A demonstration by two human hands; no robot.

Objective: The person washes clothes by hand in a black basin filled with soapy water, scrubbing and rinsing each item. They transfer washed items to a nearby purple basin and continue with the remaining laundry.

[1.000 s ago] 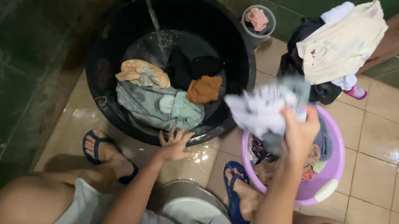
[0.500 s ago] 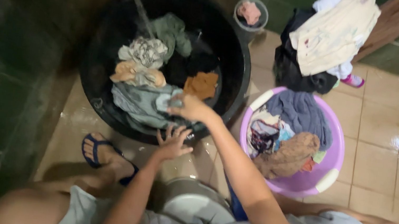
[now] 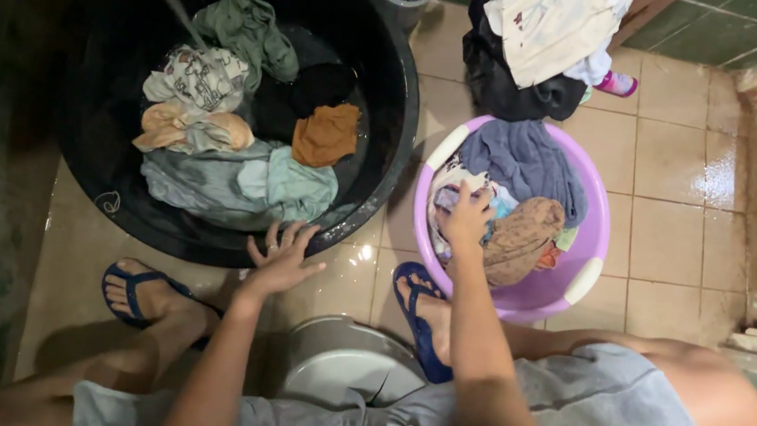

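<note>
Right hand (image 3: 465, 219) is closed on the laundry heap (image 3: 511, 209) in the purple basin (image 3: 581, 276); left hand (image 3: 280, 256), fingers spread, is braced on the black tub (image 3: 387, 93) rim. Neighbouring garments could be dragged out onto the wet floor (image 3: 676, 189); slipping is likely.

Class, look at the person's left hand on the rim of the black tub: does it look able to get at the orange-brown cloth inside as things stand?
Probably yes. The left hand rests on the near rim of the black tub, which is open-topped, and the orange-brown cloth lies uncovered on top, with only the pale green garment between.
</note>
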